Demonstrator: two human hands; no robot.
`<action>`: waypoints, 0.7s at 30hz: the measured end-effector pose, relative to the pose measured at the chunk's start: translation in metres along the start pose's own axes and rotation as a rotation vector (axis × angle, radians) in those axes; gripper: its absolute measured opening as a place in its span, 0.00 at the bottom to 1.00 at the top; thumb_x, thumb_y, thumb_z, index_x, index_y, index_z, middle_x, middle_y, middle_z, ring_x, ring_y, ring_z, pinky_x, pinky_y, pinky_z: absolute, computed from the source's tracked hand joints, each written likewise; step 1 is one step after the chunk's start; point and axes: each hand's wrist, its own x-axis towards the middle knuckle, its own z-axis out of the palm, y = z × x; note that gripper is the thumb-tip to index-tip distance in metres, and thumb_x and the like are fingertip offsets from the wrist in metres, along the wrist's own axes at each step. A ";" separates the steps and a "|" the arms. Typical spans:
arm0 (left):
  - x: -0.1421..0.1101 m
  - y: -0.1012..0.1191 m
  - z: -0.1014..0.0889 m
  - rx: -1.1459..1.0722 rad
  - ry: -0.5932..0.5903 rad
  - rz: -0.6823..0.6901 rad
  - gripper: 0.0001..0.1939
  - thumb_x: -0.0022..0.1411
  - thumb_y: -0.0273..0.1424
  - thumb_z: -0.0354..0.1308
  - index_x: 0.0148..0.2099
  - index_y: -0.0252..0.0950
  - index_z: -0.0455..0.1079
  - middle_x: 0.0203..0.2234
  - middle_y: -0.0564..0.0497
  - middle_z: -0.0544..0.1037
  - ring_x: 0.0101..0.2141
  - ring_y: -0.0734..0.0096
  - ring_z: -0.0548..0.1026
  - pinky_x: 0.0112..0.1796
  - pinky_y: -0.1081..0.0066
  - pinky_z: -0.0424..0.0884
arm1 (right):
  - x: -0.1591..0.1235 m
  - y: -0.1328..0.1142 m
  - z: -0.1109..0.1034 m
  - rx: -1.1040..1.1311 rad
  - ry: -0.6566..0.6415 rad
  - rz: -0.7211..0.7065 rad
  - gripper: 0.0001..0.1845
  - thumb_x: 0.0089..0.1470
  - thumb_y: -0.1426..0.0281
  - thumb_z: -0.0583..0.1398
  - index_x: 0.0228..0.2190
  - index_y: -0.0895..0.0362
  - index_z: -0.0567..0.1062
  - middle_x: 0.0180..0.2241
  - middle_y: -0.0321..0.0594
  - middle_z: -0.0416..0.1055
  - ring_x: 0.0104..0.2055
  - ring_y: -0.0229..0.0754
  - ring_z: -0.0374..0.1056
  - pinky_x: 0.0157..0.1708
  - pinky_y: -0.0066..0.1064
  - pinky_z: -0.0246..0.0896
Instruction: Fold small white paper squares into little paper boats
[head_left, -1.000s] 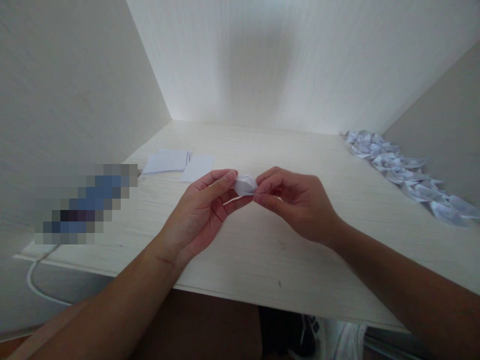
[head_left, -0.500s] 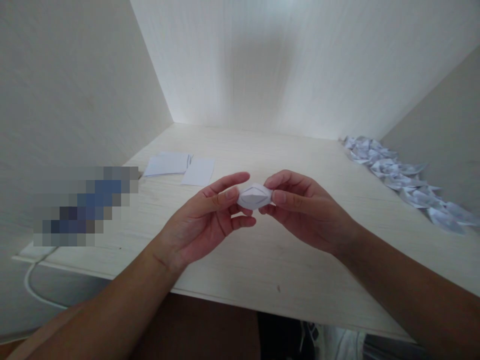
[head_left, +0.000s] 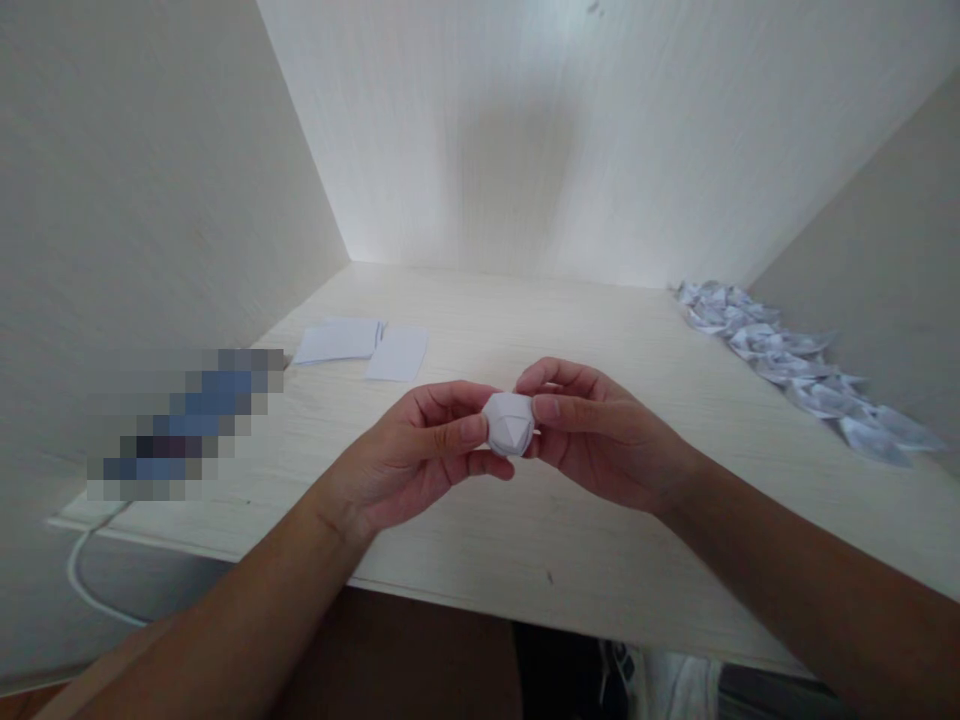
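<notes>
A small folded white paper piece [head_left: 511,422], with creased facets and a triangular flap facing me, is held above the desk between both hands. My left hand [head_left: 427,450] pinches its left edge, thumb in front and fingers behind. On the right edge, my right hand [head_left: 600,430] grips it the same way, the thumb pressed near its upper corner. The fingertips behind the paper are partly hidden.
White paper sheets [head_left: 337,341] lie at the back left, with a single sheet [head_left: 397,354] beside them. Several folded paper pieces [head_left: 780,350] form a long pile along the right. A pixelated area covers something at left, near a white cable [head_left: 82,575].
The folded paper has gone from a wide, flat diamond look to a rounder, taller shape. My hands have come slightly closer together and sit a little lower in view.
</notes>
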 end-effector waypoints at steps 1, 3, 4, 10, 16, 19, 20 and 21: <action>0.000 0.000 0.000 0.016 -0.009 0.004 0.09 0.56 0.29 0.74 0.41 0.33 0.83 0.34 0.48 0.85 0.36 0.67 0.83 0.36 0.74 0.82 | 0.000 0.000 0.000 0.000 -0.004 0.012 0.08 0.50 0.71 0.73 0.34 0.56 0.82 0.31 0.35 0.79 0.31 0.33 0.74 0.33 0.25 0.71; -0.001 -0.001 -0.001 0.047 -0.023 0.011 0.09 0.58 0.30 0.74 0.41 0.34 0.83 0.35 0.47 0.85 0.37 0.66 0.83 0.37 0.74 0.81 | -0.001 -0.001 -0.002 0.001 -0.013 0.039 0.07 0.50 0.70 0.73 0.33 0.56 0.82 0.29 0.35 0.78 0.29 0.33 0.72 0.32 0.25 0.69; -0.001 -0.002 0.000 0.059 -0.030 0.013 0.09 0.58 0.31 0.73 0.41 0.34 0.83 0.35 0.47 0.85 0.37 0.66 0.84 0.37 0.74 0.81 | -0.001 -0.001 -0.002 0.001 -0.019 0.056 0.08 0.50 0.70 0.73 0.33 0.57 0.82 0.29 0.35 0.78 0.28 0.32 0.71 0.31 0.25 0.68; -0.002 -0.001 0.002 0.083 -0.086 -0.029 0.07 0.60 0.32 0.72 0.39 0.34 0.82 0.32 0.48 0.83 0.35 0.69 0.82 0.37 0.74 0.81 | -0.002 0.000 -0.005 -0.015 -0.098 0.132 0.09 0.48 0.69 0.74 0.32 0.56 0.82 0.26 0.33 0.77 0.25 0.32 0.68 0.29 0.26 0.65; -0.001 -0.004 -0.001 0.225 -0.065 0.009 0.08 0.62 0.34 0.70 0.40 0.35 0.83 0.36 0.47 0.82 0.38 0.71 0.80 0.40 0.74 0.79 | 0.002 -0.001 -0.007 -0.121 0.001 0.074 0.12 0.44 0.68 0.76 0.30 0.56 0.81 0.29 0.33 0.76 0.28 0.34 0.69 0.29 0.28 0.63; 0.002 -0.006 -0.001 0.262 0.008 0.091 0.07 0.63 0.33 0.69 0.41 0.35 0.83 0.43 0.46 0.82 0.43 0.68 0.80 0.46 0.69 0.79 | 0.005 0.001 -0.008 -0.222 0.109 -0.039 0.15 0.43 0.67 0.77 0.30 0.56 0.78 0.28 0.32 0.75 0.30 0.33 0.68 0.30 0.27 0.62; 0.003 -0.007 0.000 0.266 0.038 0.101 0.07 0.63 0.33 0.69 0.41 0.35 0.83 0.44 0.45 0.82 0.43 0.68 0.80 0.46 0.68 0.80 | 0.006 0.003 -0.008 -0.253 0.139 -0.071 0.16 0.44 0.67 0.76 0.31 0.56 0.77 0.28 0.31 0.74 0.30 0.33 0.67 0.31 0.27 0.62; 0.004 -0.007 0.001 0.264 0.071 0.105 0.07 0.63 0.33 0.70 0.41 0.35 0.83 0.43 0.45 0.83 0.42 0.67 0.80 0.46 0.68 0.80 | 0.007 0.004 -0.009 -0.282 0.164 -0.098 0.17 0.44 0.66 0.76 0.31 0.56 0.76 0.27 0.31 0.73 0.30 0.33 0.67 0.30 0.27 0.61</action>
